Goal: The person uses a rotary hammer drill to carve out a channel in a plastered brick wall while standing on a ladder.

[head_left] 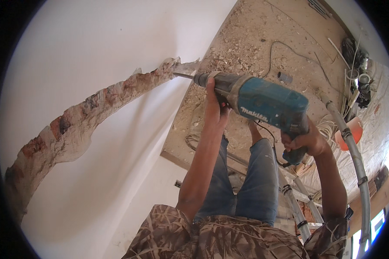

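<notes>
I see a teal-and-black rotary hammer (268, 103) held across my body in the head view. My left hand (216, 99) grips its front, just behind the nose, with the fingers wrapped round. My right hand (307, 140) is closed on the rear handle. The steel bit (182, 75) points left, its tip at a rough chiselled channel (90, 103) in the white plastered wall (73, 52); whether it touches the masonry I cannot tell. The channel curves from the lower left up toward the wall's corner, exposing reddish masonry.
Below lies a dusty floor (246, 39) with rubble, cables and a short grey pipe (285, 77). A long metal pole (352, 159) and metal rails (296, 207) rise at my right, near an orange object (352, 131), black bags (350, 49), coiled cable (326, 129) and pale sheeting (378, 112).
</notes>
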{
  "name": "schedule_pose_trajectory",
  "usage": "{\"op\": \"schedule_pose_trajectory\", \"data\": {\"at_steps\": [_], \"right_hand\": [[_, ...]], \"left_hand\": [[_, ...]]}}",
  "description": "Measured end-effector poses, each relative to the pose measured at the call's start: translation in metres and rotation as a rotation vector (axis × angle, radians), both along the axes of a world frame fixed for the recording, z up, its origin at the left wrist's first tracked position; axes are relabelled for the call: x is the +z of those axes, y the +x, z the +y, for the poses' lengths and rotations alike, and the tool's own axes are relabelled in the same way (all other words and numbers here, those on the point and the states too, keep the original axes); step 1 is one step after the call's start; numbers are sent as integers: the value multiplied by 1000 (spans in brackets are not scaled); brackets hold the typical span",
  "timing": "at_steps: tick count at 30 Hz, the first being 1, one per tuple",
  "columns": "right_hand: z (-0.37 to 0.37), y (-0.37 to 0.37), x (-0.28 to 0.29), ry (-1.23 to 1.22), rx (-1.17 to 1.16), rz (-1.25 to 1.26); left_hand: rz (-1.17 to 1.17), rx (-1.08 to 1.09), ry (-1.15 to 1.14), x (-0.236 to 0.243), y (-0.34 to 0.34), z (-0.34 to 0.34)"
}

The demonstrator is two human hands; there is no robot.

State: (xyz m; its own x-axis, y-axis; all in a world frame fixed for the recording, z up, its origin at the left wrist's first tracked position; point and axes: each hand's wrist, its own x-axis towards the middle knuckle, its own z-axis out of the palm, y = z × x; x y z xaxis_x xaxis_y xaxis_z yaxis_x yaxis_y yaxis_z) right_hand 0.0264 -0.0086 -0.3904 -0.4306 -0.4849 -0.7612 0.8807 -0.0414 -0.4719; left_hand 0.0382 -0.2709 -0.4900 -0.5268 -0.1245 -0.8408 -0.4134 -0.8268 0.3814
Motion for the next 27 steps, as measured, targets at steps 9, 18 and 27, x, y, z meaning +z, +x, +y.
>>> {"op": "schedule_pose_trajectory", "data": {"at_steps": [9,18,27], "right_hand": [[-58,78,26,216,263,456],[-84,114,18,87,145,310],[-38,137,28,8,1,319]], "left_hand": [[87,-69,88,-3,55,-47],[15,-181,36,-12,68,-58],[22,-193,73,33,72,-20]]}}
